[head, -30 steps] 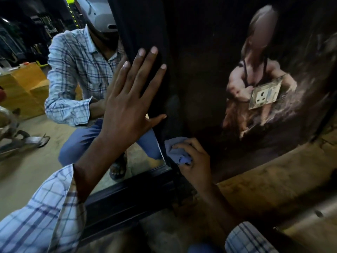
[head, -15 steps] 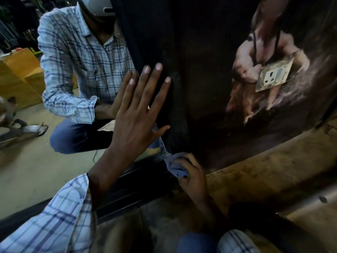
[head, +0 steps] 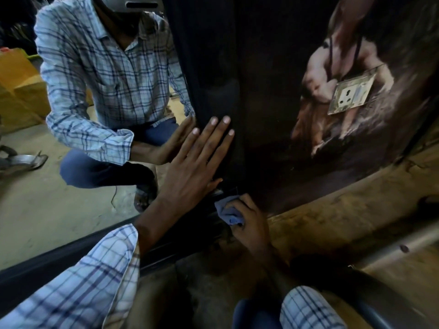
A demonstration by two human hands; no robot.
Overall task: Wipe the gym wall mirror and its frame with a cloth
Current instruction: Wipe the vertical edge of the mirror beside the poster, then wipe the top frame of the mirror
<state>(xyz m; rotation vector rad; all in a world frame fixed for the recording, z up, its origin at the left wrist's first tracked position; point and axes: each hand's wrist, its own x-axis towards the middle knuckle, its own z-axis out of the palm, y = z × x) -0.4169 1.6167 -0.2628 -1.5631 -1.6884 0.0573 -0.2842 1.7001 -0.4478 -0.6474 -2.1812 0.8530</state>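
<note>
Frame-wipe step: blue cloth (head: pixel 227 211) bunched at lower corner of mirror frame (head: pixel 35 271), gripped by right hand (head: pixel 249 220); left hand (head: pixel 190 167) pressed flat, fingers straight, on mirror (head: pixel 59 210) edge; next probably called for sweep along frame's bottom

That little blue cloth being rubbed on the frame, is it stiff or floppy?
Probably floppy: the blue cloth bunches into soft folds under the right hand. Likely light too, as a few curled fingers hold it against the mirror frame.

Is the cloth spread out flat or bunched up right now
Bunched up: the blue cloth is a crumpled wad, and the right hand grips it with curled fingers at the bottom corner of the frame.
</note>
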